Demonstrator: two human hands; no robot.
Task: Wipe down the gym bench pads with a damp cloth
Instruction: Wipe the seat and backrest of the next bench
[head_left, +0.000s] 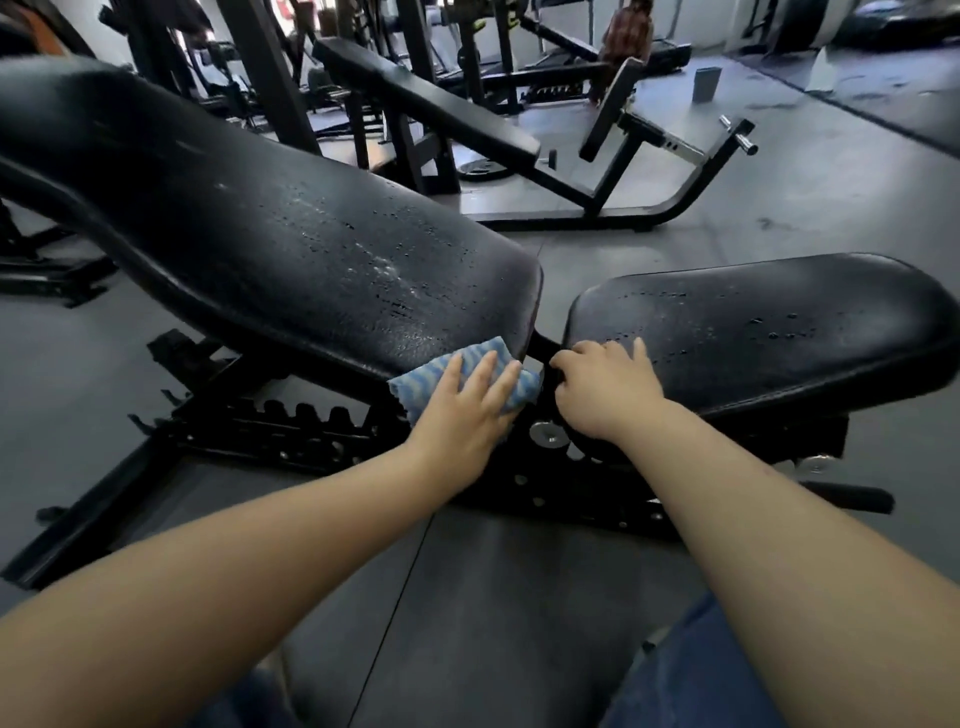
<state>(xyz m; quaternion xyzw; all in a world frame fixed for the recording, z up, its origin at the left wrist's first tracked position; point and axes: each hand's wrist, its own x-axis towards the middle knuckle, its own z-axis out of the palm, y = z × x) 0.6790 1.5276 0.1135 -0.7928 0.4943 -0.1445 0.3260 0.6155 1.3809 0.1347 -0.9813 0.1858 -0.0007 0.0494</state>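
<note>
A black adjustable bench is seen from above and to one side, with its inclined back pad rising to the left and its seat pad lying to the right. A narrow gap is left between the two pads. Both pads are speckled with droplets and pale wet streaks.

A blue-and-white striped cloth is pressed against the lower near corner of the back pad, just beside the gap. It is covered by the left hand, whose fingers are laid out fairly straight and spread over the fabric, so the cloth is pushed flat rather than clutched. Part of the cloth is hidden under the palm.

The right hand is placed on the near left corner of the seat pad, next to the gap. Its fingers are curled over the pad's edge, and the thumb side is tucked down toward the frame, where the hold cannot be fully made out.

The two hands are set close together but are not touching. Below them the bench's notched adjustment rail and bolted frame are visible on the grey floor. A second incline bench is seen farther back.
</note>
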